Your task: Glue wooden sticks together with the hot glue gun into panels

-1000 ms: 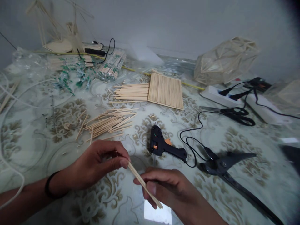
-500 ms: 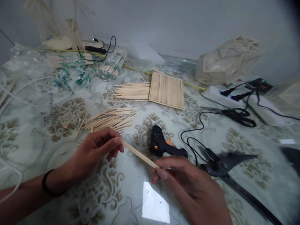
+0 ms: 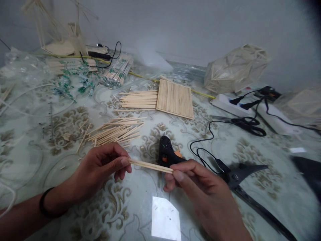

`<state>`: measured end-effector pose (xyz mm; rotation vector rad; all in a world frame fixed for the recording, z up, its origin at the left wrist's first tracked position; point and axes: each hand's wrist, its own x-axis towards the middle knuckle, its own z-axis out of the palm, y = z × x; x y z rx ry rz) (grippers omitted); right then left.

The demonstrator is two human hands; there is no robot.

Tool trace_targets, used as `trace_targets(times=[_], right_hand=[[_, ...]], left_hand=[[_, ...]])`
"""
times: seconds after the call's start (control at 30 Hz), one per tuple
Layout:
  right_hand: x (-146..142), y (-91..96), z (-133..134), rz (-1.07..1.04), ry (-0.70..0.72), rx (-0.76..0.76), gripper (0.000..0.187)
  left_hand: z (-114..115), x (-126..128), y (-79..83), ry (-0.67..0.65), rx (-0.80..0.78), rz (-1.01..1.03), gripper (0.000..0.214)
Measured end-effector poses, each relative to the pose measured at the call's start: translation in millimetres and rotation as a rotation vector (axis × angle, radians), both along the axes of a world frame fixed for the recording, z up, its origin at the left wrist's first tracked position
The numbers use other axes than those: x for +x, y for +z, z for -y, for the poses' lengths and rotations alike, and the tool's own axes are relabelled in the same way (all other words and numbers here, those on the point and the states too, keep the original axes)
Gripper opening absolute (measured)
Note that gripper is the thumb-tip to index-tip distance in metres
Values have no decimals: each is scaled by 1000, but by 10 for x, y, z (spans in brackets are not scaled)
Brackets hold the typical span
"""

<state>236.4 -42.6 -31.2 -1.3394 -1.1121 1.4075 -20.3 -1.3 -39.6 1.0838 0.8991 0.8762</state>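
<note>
Dim bluish-grey wall [image 3: 175, 23] behind a glossy pale tabletop [image 3: 140, 201] with brown floral scrolls [image 3: 112, 206]

Between the forearms: patterned tabletop [image 3: 135, 204] is lying open beneath the sticks, giving low passage.
Held sticks: the paired sticks [image 3: 151, 165] are spanning from left hand [image 3: 110, 164] to right hand [image 3: 198, 187], barring a straight crossing.
Glue gun: the black glue gun [image 3: 165, 152] is sitting just behind the sticks, partly hidden by the right hand.
Middle lane: a bare strip is running back between glue gun and loose stick pile [image 3: 116, 131], the slat panel [image 3: 175, 98] closing its far end.
Right side: cord [image 3: 191, 146], cutters [image 3: 234, 177] and scissors [image 3: 237, 121] are crowding the way.
</note>
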Motion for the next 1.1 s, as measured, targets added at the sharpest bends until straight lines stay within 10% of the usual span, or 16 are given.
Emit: trace_targets(times=[1.1], right_hand=[[34,-23,-40,-107,-88,-49,16]], left_hand=[[46,-38,3,-44,74,-105,38]])
